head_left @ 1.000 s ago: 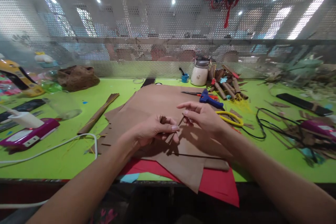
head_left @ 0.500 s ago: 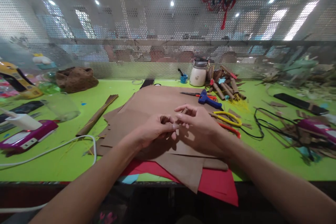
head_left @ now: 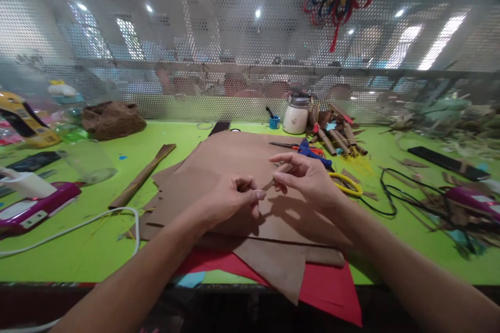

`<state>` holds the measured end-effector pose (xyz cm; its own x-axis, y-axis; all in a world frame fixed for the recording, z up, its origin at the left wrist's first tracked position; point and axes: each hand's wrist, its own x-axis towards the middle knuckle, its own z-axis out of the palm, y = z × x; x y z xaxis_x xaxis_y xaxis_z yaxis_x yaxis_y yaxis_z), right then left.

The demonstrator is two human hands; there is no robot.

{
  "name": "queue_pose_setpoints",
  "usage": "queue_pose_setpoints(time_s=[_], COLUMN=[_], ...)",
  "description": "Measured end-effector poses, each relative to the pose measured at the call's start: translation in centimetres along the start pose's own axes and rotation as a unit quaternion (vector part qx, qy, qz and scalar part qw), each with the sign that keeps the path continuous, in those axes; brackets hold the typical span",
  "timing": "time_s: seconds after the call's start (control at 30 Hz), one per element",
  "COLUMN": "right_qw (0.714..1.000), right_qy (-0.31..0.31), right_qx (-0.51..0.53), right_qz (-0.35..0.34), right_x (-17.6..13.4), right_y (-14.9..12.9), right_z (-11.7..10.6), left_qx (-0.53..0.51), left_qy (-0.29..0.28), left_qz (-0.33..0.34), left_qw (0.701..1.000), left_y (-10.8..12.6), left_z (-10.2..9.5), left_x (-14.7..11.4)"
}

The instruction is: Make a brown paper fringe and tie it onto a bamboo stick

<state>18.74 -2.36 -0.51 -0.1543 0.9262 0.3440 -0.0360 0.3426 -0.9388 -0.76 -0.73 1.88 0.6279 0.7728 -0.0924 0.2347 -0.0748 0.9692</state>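
My left hand (head_left: 236, 196) is closed, with thumb and fingers pinching one end of a narrow brown paper strip (head_left: 269, 184). Dark brown folded or fringed paper (head_left: 242, 184) shows inside its curled fingers, partly hidden. My right hand (head_left: 302, 176) grips the strip's other end between thumb and fingers, so the strip spans the gap between both hands. Beneath them lies a stack of large brown paper sheets (head_left: 211, 153), over red paper (head_left: 328, 286). Behind my right hand are a blue-handled glue gun (head_left: 308, 149) and scissors (head_left: 287, 145).
A brown paper roll (head_left: 142, 176) lies left of the stack, near a white cable (head_left: 97, 218) and purple power strip (head_left: 42, 207). Brown paper rolls (head_left: 338, 138) pile up beside a white jar (head_left: 296, 114). Yellow-handled pliers (head_left: 346, 184) and a black cable (head_left: 385, 203) lie right.
My right hand has moved right, away from my left hand, and more of the brown strip now shows between them. The view has tilted slightly upward.
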Motion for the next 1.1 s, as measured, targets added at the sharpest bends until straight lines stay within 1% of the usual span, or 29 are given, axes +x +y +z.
queue_pose_setpoints(time_s=[0.07,0.17,0.2,0.27,0.33,0.37,0.4,0.43,0.5,0.6,0.67,0.83,1.1], right_qw=[1.0,1.0,1.0,0.998,0.993,0.99,0.988,0.988,0.991,0.996,0.997,0.998,0.994], right_qy=[-0.004,-0.009,0.001,0.048,0.114,0.135,0.143,0.136,0.098,0.03,0.004,-0.002,-0.015], right_qx=[0.001,0.013,0.017,0.028,0.041,0.049,0.057,0.064,0.075,0.079,0.072,0.053,0.107], right_qz=[-0.007,0.007,0.008,0.001,-0.006,-0.002,0.008,0.022,0.042,0.038,0.033,0.014,0.018], right_x=[-0.1,0.0,0.1,0.5,0.8,0.9,1.0,0.9,0.7,0.1,-0.1,-0.1,0.0], right_y=[0.1,0.3,0.3,0.3,0.2,0.1,-0.1,-0.3,-0.8,-1.3,-1.4,-1.1,-1.2], right_z=[-0.1,-0.5,-0.7,-1.4,-2.0,-2.2,-2.3,-2.2,-1.8,-0.8,-0.5,-0.4,-0.6], left_qx=[0.021,0.025,0.024,0.024,0.019,0.011,-0.001,-0.018,-0.052,-0.08,-0.09,-0.116,-0.129], left_qy=[0.008,0.019,0.022,0.034,0.051,0.055,0.055,0.051,0.033,0.014,0.006,-0.008,-0.01], left_qz=[0.009,0.003,-0.001,-0.008,-0.013,-0.015,-0.017,-0.019,-0.025,-0.03,-0.033,-0.044,-0.033], left_qw=[1.0,1.0,0.999,0.999,0.998,0.998,0.998,0.998,0.998,0.996,0.995,0.992,0.991], left_y=[0.4,0.7,0.7,0.6,0.4,0.3,0.2,0.0,-0.2,-0.4,-0.5,-0.6,-1.0], left_z=[-0.1,-0.1,-0.1,-0.2,-0.2,-0.2,-0.3,-0.3,-0.4,-0.6,-0.6,-0.7,-0.9], left_x=[-0.2,-0.4,-0.4,-0.4,-0.4,-0.3,-0.3,-0.3,-0.2,-0.2,-0.2,0.0,0.1])
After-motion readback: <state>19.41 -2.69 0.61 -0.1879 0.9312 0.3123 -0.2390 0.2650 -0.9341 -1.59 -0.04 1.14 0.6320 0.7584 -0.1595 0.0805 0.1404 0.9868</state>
